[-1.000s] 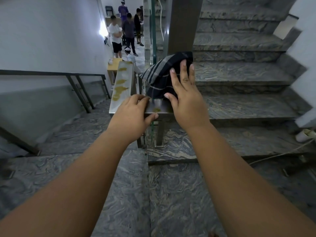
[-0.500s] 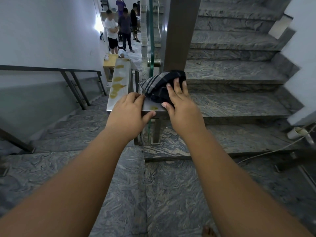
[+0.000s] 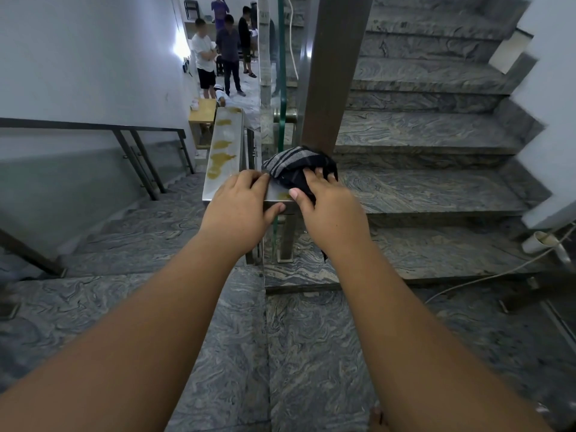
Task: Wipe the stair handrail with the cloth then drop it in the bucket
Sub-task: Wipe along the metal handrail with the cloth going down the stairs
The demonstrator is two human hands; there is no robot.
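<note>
A flat steel handrail (image 3: 224,141) runs down the stairs away from me, with yellow-brown stains along its top. My left hand (image 3: 240,207) grips its near end, thumb hooked under the front edge. A dark cloth with grey stripes (image 3: 293,165) lies bunched on the rail's near right corner. My right hand (image 3: 327,207) presses on the cloth with fingers curled into it. A small yellow stain (image 3: 284,195) shows between my two hands. No bucket is in view.
A brown post (image 3: 333,67) rises just behind the cloth, with a glass panel (image 3: 281,73) beside it. Marble steps go up on the right and down on the left. Several people stand at the bottom near a small wooden table (image 3: 202,112). A white cable (image 3: 498,272) crosses the floor at right.
My right hand has pulled the cloth down off the brown post onto the rail's near corner. The left hand has stayed on the rail end.
</note>
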